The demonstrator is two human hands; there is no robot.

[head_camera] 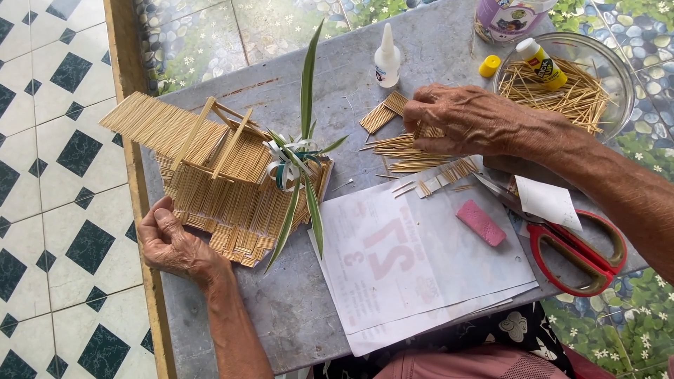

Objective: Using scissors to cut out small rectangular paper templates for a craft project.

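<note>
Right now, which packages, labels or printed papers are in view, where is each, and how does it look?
White glue bottle: table's far edge, pointed nozzle, small label.
Yellow-labelled glue bottle: lying in the glass bowl, white cap end.
Plastic jar: top edge, pale purple label.
Printed paper sheets: near edge, white, faded red print.
Right hand: on stick bundles, nearest the bottles.

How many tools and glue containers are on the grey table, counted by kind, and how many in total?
Glue bottles: 2, a white one and a yellow-capped one lying in the glass bowl
Scissors: 1, red handles
Pink block: 1
Total: 4
</note>
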